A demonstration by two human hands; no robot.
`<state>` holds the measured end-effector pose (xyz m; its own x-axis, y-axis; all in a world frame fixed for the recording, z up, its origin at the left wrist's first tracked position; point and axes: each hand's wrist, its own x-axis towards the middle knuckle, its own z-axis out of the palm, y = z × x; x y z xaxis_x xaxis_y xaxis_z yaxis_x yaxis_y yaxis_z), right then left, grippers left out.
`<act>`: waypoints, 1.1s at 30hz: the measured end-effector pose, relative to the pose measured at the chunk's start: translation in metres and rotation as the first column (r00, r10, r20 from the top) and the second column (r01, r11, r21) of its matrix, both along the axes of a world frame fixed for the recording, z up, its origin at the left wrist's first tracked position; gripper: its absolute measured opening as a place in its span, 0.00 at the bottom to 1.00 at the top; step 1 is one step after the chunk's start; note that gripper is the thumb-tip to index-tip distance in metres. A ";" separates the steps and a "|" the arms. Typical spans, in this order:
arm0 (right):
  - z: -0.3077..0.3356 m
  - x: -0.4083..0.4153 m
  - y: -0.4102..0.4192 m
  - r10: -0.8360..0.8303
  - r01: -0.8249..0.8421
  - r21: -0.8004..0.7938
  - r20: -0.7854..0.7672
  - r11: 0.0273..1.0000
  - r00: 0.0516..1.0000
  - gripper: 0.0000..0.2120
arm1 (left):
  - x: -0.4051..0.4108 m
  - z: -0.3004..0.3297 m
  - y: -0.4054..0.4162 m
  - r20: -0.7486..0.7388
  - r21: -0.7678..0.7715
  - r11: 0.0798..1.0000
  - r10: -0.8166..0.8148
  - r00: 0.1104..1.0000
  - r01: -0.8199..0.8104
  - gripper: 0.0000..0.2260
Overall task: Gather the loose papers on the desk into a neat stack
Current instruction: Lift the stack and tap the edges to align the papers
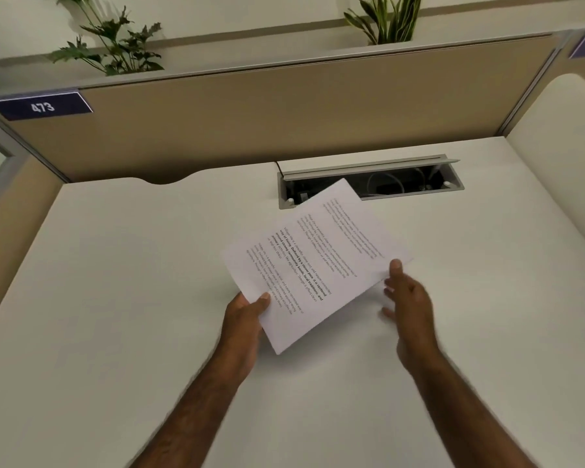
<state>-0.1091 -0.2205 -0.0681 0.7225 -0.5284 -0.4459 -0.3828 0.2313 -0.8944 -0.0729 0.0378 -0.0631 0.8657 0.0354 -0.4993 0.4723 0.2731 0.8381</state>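
Several white printed papers (313,261) overlap in a loose, skewed bundle held above the middle of the white desk (132,282). My left hand (247,315) grips the bundle's near-left edge, thumb on top. My right hand (407,298) is at the bundle's right corner, thumb pressed on the top sheet and fingers spread below it. The sheets are fanned, with their edges out of line. Their far corner hangs over the cable tray opening.
An open cable tray (368,184) with a raised grey lid is sunk into the desk's far side. A tan partition (284,113) bearing a "473" label (41,106) stands behind. Plants (115,45) sit above it. A curved white panel (561,163) borders the right.
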 end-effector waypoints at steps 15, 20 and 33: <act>0.019 -0.002 0.054 -0.008 -0.004 0.151 0.078 0.989 0.997 0.15 | -0.046 -0.006 -0.062 -0.096 -0.191 0.974 0.103 0.990 -0.120 0.20; 0.019 -0.002 0.039 0.006 -0.021 0.164 0.088 0.986 0.996 0.16 | -0.032 -0.006 -0.043 -0.095 -0.388 0.921 0.010 0.995 -0.046 0.19; 0.037 -0.009 -0.001 0.453 -0.419 -0.199 0.177 0.886 0.874 0.14 | 0.037 0.034 0.002 0.225 0.220 0.911 -0.396 0.890 0.349 0.14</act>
<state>-0.1178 -0.2219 -0.0307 0.9627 -0.1854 -0.1969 -0.2106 -0.0575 -0.9759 -0.0363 0.0394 -0.0291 0.9287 -0.2520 -0.2720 0.2718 -0.0363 0.9617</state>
